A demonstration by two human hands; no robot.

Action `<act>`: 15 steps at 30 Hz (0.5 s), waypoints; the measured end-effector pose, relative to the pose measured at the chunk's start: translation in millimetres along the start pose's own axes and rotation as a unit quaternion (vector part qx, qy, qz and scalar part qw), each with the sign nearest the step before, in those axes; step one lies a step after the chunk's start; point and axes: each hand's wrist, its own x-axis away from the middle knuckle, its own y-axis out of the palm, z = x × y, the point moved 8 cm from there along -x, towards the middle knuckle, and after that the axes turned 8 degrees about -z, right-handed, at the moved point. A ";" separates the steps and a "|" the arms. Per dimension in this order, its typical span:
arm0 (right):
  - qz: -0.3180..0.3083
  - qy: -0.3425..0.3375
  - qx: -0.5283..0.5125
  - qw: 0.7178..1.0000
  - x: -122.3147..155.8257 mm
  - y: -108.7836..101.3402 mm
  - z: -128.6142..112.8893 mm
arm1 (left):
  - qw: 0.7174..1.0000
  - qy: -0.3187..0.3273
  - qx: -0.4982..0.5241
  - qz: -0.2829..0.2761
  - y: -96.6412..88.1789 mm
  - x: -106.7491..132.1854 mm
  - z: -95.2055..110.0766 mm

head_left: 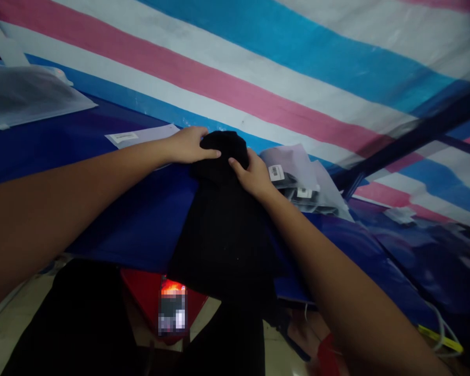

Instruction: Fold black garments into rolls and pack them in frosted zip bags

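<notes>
A black garment point(227, 230) lies over the blue work surface, its far end bunched and its wide near end hanging over the front edge. Its exact kind cannot be made out. At the bunched end, my left hand point(191, 145) grips the cloth from the left, thumb on top. My right hand point(255, 175) grips the same end from the right, thumb also on top. Most of the other fingers are hidden behind the cloth. Just behind my left wrist is a flat pale bag point(144, 134) with a label.
Right of the garment lie clear plastic bags point(293, 156) with barcode labels and dark contents. A frosted bag point(31, 96) rests at far left on the blue surface point(141, 219). Striped sheeting point(235, 78) rises behind. Below, a lit phone point(173, 313) lies on a red stool point(141, 292).
</notes>
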 end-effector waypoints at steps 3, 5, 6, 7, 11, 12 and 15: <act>0.002 0.003 -0.006 1.000 -0.4 0.6 3.4 | 0.999 0.032 -0.013 0.004 -3.5 -1.0 3.3; 0.003 0.002 -0.009 1.000 -0.6 0.4 4.1 | 0.999 0.037 -0.019 -0.010 -1.9 -0.6 4.6; 0.002 -0.002 -0.011 1.000 -0.7 0.4 3.5 | 0.999 0.034 -0.017 -0.022 -0.1 -0.1 5.1; 0.002 -0.008 -0.015 1.000 -0.9 0.2 2.3 | 0.999 0.029 -0.013 -0.030 1.5 0.7 5.5; 0.008 -0.029 -0.026 0.999 -1.4 -1.9 -4.8 | 1.000 0.012 -0.019 -0.007 0.5 3.3 5.7; 0.010 -0.033 -0.029 0.999 -1.7 -2.5 -6.4 | 1.000 0.013 -0.023 0.010 -1.2 3.5 5.3; 0.012 -0.037 -0.053 0.998 -3.1 -3.4 -9.3 | 0.997 0.032 0.004 0.065 -6.3 3.8 4.1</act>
